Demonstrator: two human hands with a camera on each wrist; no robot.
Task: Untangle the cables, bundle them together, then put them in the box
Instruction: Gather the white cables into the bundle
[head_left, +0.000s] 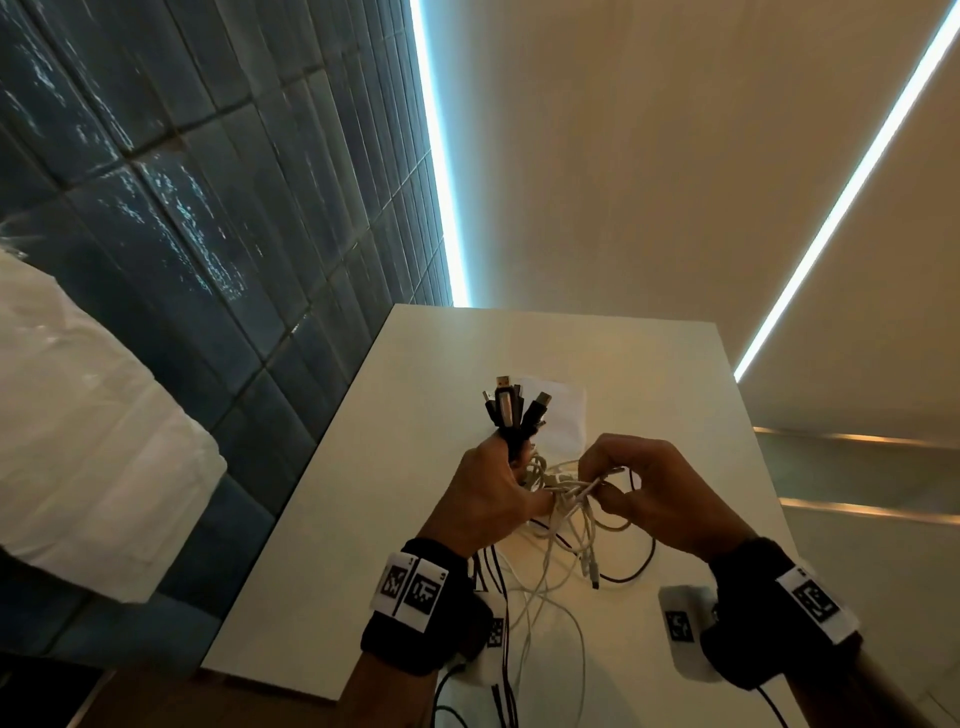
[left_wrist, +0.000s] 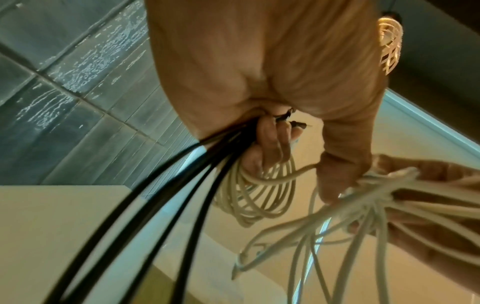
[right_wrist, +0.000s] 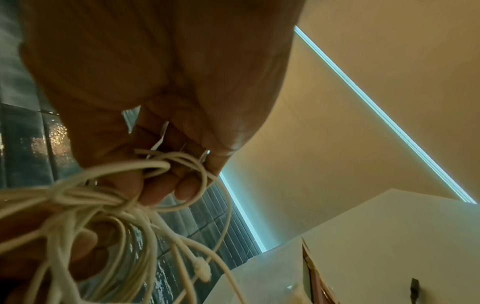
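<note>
My left hand (head_left: 493, 488) grips a bunch of black and white cables, their plug ends (head_left: 511, 408) fanned upward above the fist. In the left wrist view black cables (left_wrist: 145, 207) and a white coil (left_wrist: 255, 191) hang from that hand (left_wrist: 265, 131). My right hand (head_left: 631, 483) pinches a knot of white cables (head_left: 571, 488) right beside the left thumb. The right wrist view shows its fingers (right_wrist: 155, 191) curled round white loops (right_wrist: 109, 205). Loose cable ends (head_left: 587, 561) dangle down to the white table (head_left: 675, 384). The box shows only as a brown edge (right_wrist: 315, 273) in the right wrist view.
A white sheet of paper (head_left: 563, 410) lies on the table behind the plugs. A dark tiled wall (head_left: 182, 234) runs along the left, with a white bundle (head_left: 78, 415) beside it. Light strips (head_left: 441, 156) cross the ceiling.
</note>
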